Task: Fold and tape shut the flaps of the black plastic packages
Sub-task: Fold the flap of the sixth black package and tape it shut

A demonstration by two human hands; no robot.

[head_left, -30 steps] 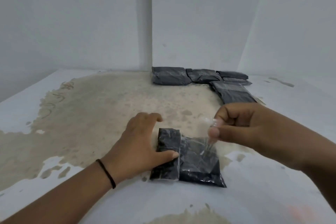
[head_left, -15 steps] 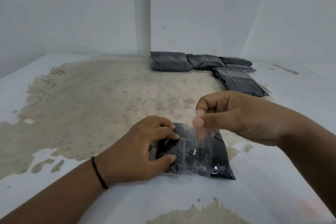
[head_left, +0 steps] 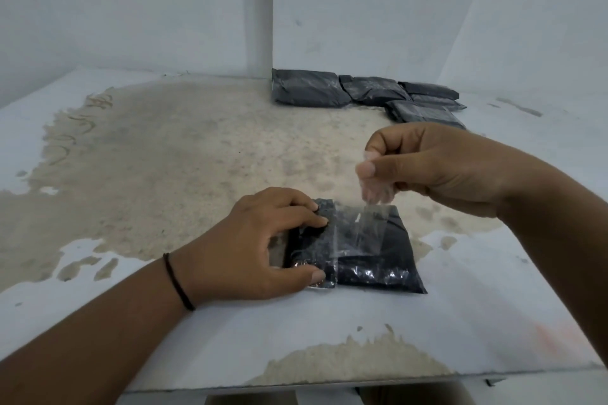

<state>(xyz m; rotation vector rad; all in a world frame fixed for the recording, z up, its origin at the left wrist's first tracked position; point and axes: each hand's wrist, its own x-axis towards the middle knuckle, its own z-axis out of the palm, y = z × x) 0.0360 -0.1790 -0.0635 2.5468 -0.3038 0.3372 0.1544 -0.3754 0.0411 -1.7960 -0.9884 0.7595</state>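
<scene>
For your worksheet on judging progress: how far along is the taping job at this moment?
Done: several black packages lie closed at the table's far side. In hand: the left hand holds down the near package's flap while the right hand pinches clear tape above it. Left: pressing that tape flat.

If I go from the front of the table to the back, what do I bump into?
Front table edge → left hand pressing the black package → right hand pinching clear tape → the pile of black packages by the wall.
</scene>
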